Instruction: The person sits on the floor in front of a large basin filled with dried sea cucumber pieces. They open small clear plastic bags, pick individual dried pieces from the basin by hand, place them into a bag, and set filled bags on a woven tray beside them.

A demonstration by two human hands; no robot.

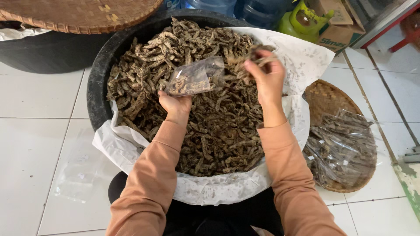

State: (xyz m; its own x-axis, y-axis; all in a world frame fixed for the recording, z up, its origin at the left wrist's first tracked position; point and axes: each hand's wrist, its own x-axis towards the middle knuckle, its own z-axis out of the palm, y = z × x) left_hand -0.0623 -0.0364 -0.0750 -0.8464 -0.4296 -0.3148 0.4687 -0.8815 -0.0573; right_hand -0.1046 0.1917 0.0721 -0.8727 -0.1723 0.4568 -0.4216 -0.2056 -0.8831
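Left hand [175, 105] gripping clear bag [197, 78], right hand [266, 72] beside it pinching dried strips [258, 54]

Both my forearms reach forward in orange-brown sleeves. My left hand [175, 105] is raised, fingers closed in a pinch. My right hand [267, 74] sits higher, wrist bent, its fingers curled shut.

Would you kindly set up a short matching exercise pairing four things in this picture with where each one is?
Things:
1. small clear bag
2. handful of dried pieces
3. woven tray of filled bags
4. empty clear bags

Places:
A. floor tiles, left of the tub
B. in the left hand
C. floor, right of the tub
D. in the right hand

Pairs: 1-B, 2-D, 3-C, 4-A
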